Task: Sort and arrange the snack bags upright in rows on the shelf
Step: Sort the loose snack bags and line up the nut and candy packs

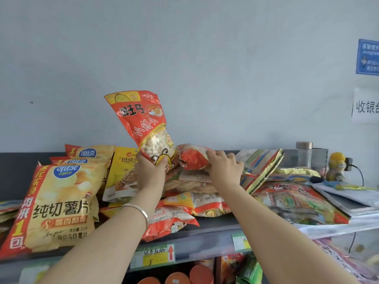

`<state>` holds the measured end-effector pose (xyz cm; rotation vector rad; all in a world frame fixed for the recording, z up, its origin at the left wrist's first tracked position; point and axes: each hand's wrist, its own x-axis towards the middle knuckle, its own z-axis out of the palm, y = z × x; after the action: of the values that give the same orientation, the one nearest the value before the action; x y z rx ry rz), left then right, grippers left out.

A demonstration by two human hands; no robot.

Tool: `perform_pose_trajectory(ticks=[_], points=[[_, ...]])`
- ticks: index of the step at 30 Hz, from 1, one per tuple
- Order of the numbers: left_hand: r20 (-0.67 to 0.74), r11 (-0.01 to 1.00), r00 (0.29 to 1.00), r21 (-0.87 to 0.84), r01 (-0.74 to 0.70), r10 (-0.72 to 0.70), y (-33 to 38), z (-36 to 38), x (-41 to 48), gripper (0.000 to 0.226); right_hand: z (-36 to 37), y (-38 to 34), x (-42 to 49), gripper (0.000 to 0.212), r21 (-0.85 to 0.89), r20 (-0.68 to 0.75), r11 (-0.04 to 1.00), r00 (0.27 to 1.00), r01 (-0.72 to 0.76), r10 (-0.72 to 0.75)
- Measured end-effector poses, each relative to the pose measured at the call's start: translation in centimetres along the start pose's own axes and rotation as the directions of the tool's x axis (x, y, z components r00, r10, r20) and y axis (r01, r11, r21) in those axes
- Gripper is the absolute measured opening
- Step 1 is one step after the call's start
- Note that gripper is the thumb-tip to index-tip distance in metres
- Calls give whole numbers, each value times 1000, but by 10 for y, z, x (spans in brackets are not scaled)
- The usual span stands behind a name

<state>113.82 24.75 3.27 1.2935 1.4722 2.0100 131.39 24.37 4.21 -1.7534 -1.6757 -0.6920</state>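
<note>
A red snack bag (143,128) is held upright above the middle of the shelf (215,224), its bottom clamped in the left grip (150,171); a second red bag (192,158) on the heap is grasped by the right grip (223,167). Chip bags (61,206) are stood up at the left end; the rest is left lying flat

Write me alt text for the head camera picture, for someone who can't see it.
A person's left hand holds a red snack bag upright by its bottom above a shelf, while the right hand grips a second red bag lying on a jumbled pile. Yellow chip bags stand in a row at the left.
</note>
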Motion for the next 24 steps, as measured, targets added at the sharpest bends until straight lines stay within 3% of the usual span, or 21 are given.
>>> perform_pose_trajectory(ticks=[5, 9, 16, 24], points=[[15, 973, 1000, -232, 13, -10, 28, 14, -12, 61, -18, 27, 0, 39, 282, -35, 948, 985, -150, 167], [34, 935, 997, -346, 76, -68, 44, 35, -27, 62, -31, 51, 1, 22, 652, -98, 732, 936, -197, 339], [210, 957, 978, -285, 48, 14, 58, 82, -62, 58, -58, 104, 2, 17, 870, -66, 423, 789, -255, 611], [384, 979, 912, -190, -78, 147, 82, 143, -100, 56, -92, 171, -5, 18, 857, -256, 473, 628, -204, 735]])
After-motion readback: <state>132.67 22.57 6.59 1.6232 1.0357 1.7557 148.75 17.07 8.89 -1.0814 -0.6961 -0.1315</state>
